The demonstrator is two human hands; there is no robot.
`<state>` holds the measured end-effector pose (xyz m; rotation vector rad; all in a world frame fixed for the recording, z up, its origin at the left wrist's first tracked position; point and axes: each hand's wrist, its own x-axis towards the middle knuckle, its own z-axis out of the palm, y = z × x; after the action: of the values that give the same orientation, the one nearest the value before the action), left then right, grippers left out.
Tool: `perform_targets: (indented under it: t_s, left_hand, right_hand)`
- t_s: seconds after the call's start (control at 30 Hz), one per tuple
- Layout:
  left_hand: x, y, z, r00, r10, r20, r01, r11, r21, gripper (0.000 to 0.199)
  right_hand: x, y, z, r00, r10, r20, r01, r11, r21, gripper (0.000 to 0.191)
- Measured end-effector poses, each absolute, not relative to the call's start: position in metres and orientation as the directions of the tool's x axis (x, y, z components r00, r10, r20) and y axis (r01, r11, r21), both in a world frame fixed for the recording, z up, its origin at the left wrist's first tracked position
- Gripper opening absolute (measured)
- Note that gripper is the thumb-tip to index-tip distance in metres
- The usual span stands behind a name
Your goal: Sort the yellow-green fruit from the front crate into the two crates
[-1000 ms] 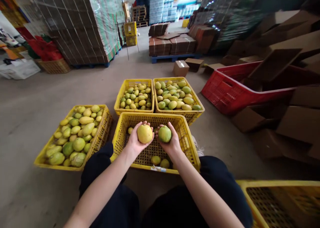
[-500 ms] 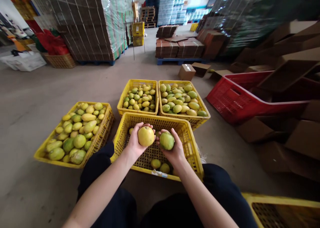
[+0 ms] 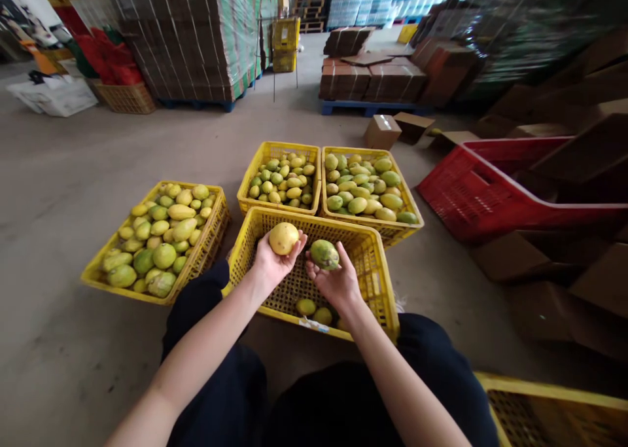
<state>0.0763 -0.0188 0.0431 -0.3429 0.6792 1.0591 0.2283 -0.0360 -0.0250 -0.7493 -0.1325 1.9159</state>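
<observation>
My left hand (image 3: 275, 262) is closed around the underside of a round yellow papaya (image 3: 283, 238), fingers curled below it. In my right hand (image 3: 338, 281) rests a green papaya (image 3: 324, 254) with brown patches on its skin, cradled by the fingers and thumb. Both hands are over a yellow slatted crate (image 3: 387, 283) between my knees. Several papayas (image 3: 307, 307) lie at that crate's near end; my hands and forearms hide part of its floor.
Yellow crates filled with papayas stand at the left (image 3: 118, 288), straight ahead (image 3: 240, 192) and ahead right (image 3: 417, 221). A red crate (image 3: 456, 192) and open cardboard boxes (image 3: 520, 257) crowd the right. Another yellow crate (image 3: 554, 394) is at lower right.
Both papayas have been turned in my hands; the green one now shows brown patches. My hands are slightly higher and a little farther apart. The view has shifted slightly.
</observation>
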Motion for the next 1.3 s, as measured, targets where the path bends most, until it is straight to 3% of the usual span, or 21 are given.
perform_targets:
  t_s: [0.17, 0.33, 0.6, 0.77, 0.9, 0.97, 1.13, 1.3]
  left_hand:
    - [0.077, -0.016, 0.042, 0.307, 0.658, -0.687, -0.879, 0.473, 0.061, 0.038]
    - [0.077, -0.016, 0.037, 0.259, 0.701, -0.664, -0.871, 0.467, 0.153, 0.035]
    - [0.079, -0.017, 0.040, 0.171, 0.844, -0.509, -0.864, 0.376, 0.334, 0.010]
    - [0.083, -0.018, 0.033, 0.070, 0.935, -0.349, -0.799, 0.262, 0.541, 0.013]
    - [0.084, -0.021, 0.029, 0.032, 0.992, -0.122, -0.626, 0.115, 0.771, 0.024]
    - [0.083, -0.021, 0.028, 0.032, 0.998, -0.048, -0.557, 0.058, 0.828, 0.028]
    - [0.083, -0.021, 0.028, 0.034, 0.998, -0.058, -0.570, 0.067, 0.819, 0.029]
    - [0.085, -0.017, 0.029, 0.056, 0.956, -0.287, -0.712, 0.240, 0.659, 0.022]
  right_hand:
    - [0.222, -0.036, -0.035, -0.220, 0.889, -0.401, -0.777, -0.408, -0.479, 0.015]
    - [0.219, -0.034, -0.041, -0.147, 0.936, -0.320, -0.762, -0.313, -0.567, 0.035]
    - [0.227, -0.034, -0.034, -0.068, 0.984, -0.164, -0.653, -0.168, -0.738, 0.050]
    - [0.224, -0.040, -0.023, 0.061, 0.998, 0.019, -0.549, 0.049, -0.834, 0.055]
    - [0.222, -0.047, -0.018, 0.139, 0.978, 0.158, -0.371, 0.199, -0.907, 0.060]
    - [0.222, -0.049, -0.015, 0.132, 0.964, 0.231, -0.296, 0.261, -0.919, 0.059]
    - [0.224, -0.054, -0.004, 0.124, 0.950, 0.287, -0.239, 0.310, -0.920, 0.061]
    - [0.223, -0.058, 0.005, 0.133, 0.969, 0.209, -0.294, 0.240, -0.925, 0.056]
